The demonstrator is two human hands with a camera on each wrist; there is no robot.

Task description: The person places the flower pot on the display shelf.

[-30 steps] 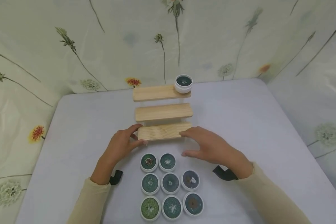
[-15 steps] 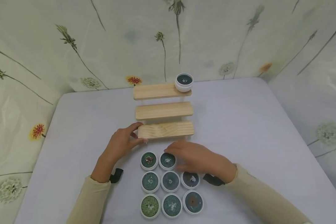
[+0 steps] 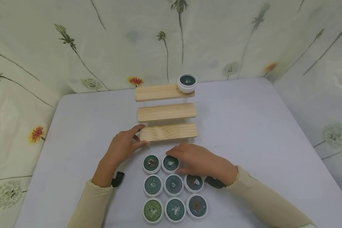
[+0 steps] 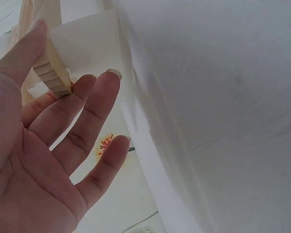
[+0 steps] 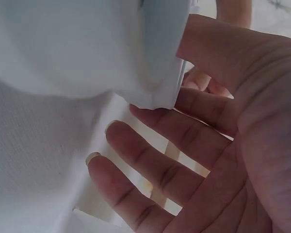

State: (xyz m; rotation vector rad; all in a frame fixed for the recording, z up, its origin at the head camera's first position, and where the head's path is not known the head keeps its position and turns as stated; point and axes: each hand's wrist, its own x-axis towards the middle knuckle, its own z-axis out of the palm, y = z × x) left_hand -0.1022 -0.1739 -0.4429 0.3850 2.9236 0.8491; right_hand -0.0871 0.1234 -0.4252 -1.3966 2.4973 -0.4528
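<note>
In the head view my left hand (image 3: 122,145) holds the left end of the lowest board (image 3: 169,132) of a wooden three-step rack. The left wrist view shows the thumb on one face of that board (image 4: 52,73) and fingers on the other, with the outer fingers spread loose. Nearer to me, my right hand (image 3: 202,161) grips a round white jar (image 3: 170,163) with a dark green top, at the right of the back pair. Its thumb and fingertips sit at opposite sides of the rim. In the right wrist view the other fingers (image 5: 140,155) extend past the jar.
Several similar jars (image 3: 153,210) stand in close rows in front of the rack. One more jar (image 3: 186,83) sits on the right end of the top board (image 3: 156,93). The middle board (image 3: 166,112) lies between. A flower-patterned sheet (image 3: 216,34) hangs behind the white table (image 3: 245,126).
My right hand has left the right end of the lowest board and come toward me and leftward to the jar. My left hand stays on the board.
</note>
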